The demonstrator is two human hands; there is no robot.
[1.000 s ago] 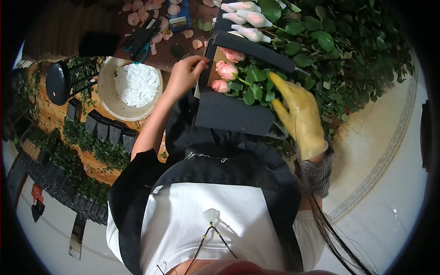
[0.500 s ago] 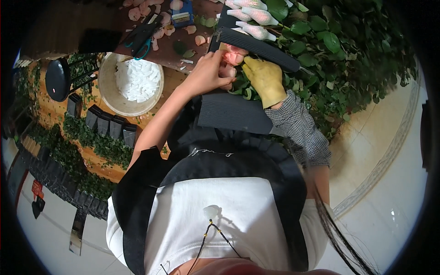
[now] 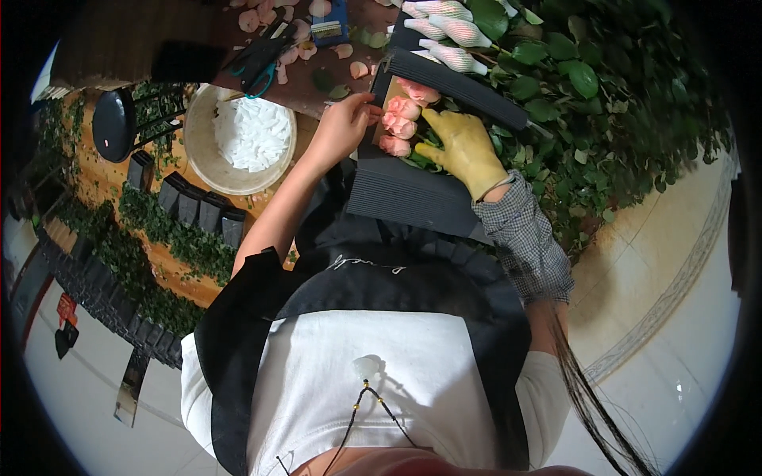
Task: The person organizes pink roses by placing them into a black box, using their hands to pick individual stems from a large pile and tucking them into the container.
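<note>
Several pink roses (image 3: 401,119) lie side by side with their heads at the left end of a black corrugated sheet (image 3: 409,194), whose far edge is folded up. Bare, my left hand (image 3: 345,131) is just left of the blooms, its fingers apart, the tips close to the rose heads and the sheet's left edge. A yellow glove covers my right hand (image 3: 464,151). It rests over the green stems and leaves just right of the heads, thumb and forefinger spread. What lies under the gloved palm is hidden.
Net-wrapped buds (image 3: 456,32) lie beyond the sheet, and a big leafy heap (image 3: 587,103) fills the right. Scissors (image 3: 262,67), a blue tool (image 3: 329,24) and petals lie on the brown table (image 3: 309,87). A bucket of white pieces (image 3: 290,155) stands left, near a black stool (image 3: 113,127).
My left hand has drawn back left from the roses, uncovering more heads. The gloved right hand has shifted slightly nearer, its thumb now spread out. The view has shifted a little.
</note>
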